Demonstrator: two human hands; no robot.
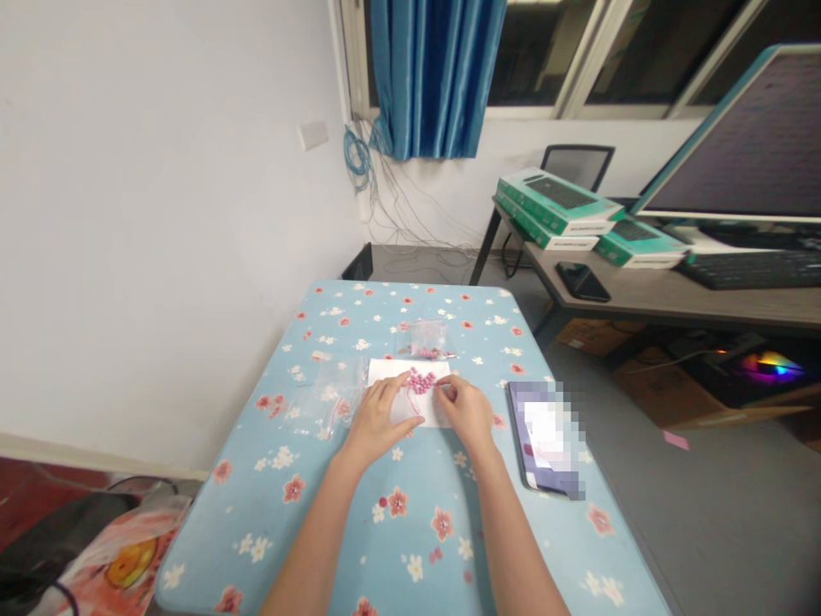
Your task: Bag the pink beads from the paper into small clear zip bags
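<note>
A small heap of pink beads [422, 382] lies on a white sheet of paper [383, 368] in the middle of the table. On the paper's left side rests my left hand [380, 419], its fingers stretched and its thumb apart. A thin pink cord [411, 400] curves over the paper between that hand and the beads. To the right of the heap, my right hand [467, 412] has thumb and forefinger pinched together at its edge. Whatever is between those fingertips is too small to make out.
A clear bag with pink beads [431, 342] lies behind the paper, and flat clear plastic bags [327, 398] lie left. A tablet [529, 441] is at the table's right edge. Beyond stands a desk with green keyboard boxes [555, 205], a phone [582, 281] and a monitor [737, 137].
</note>
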